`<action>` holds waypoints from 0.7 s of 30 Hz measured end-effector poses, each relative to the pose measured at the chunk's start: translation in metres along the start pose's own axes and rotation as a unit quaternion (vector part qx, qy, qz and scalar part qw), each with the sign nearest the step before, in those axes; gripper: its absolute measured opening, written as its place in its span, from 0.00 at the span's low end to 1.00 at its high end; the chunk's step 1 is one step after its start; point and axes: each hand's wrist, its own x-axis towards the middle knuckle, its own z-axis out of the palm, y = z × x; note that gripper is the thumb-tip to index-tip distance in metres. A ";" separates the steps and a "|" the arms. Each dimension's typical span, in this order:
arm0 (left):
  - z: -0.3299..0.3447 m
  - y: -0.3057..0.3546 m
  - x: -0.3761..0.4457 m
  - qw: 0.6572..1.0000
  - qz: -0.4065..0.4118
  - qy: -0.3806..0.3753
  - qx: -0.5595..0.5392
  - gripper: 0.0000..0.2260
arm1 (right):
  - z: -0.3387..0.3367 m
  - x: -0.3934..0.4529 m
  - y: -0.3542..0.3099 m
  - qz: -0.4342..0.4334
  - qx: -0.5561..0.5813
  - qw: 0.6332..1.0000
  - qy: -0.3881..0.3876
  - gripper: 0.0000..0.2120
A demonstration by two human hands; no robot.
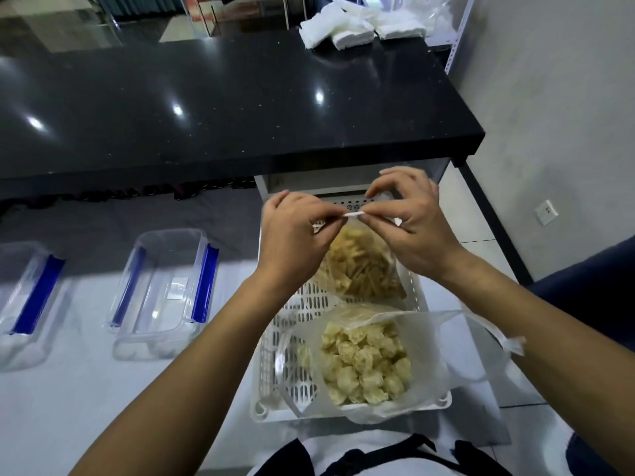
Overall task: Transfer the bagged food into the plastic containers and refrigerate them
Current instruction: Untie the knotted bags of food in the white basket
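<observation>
A glossy black countertop (220, 108) is stretching away beyond the hands, catching ceiling lights. Stacks of white folded napkins (347, 29) are sitting at its far end, well beyond the right hand. A white wall socket (546, 211) is showing low on the wall, right of the right hand.

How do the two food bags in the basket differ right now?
The far bag holds thin yellowish strips; the near bag holds pale chunky pieces. The left hand and right hand both pinch the far bag's top; nothing touches the near bag. Both are clear plastic and sit in the white perforated basket.
</observation>
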 end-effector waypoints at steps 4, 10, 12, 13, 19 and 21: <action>-0.011 -0.006 -0.008 0.995 -0.073 0.010 -0.065 0.05 | -0.003 -0.006 0.016 0.029 0.034 0.999 0.026 0.10; -0.010 -0.027 -0.044 0.937 -0.285 -0.007 -0.204 0.05 | 0.012 -0.053 0.046 0.298 0.094 0.947 -0.077 0.06; -0.014 -0.027 -0.046 0.939 -0.273 -0.030 -0.206 0.11 | 0.005 -0.054 0.042 0.282 0.109 0.949 -0.089 0.07; -0.018 -0.026 -0.044 0.943 -0.259 -0.048 -0.203 0.14 | 0.000 -0.051 0.037 0.267 0.124 0.951 -0.096 0.09; -0.030 -0.010 -0.014 0.977 -0.139 -0.134 -0.093 0.18 | -0.015 -0.011 0.000 0.123 0.087 0.974 -0.167 0.17; -0.032 -0.005 -0.003 0.986 -0.103 -0.125 -0.049 0.13 | -0.012 0.001 -0.007 0.058 0.007 0.986 -0.154 0.11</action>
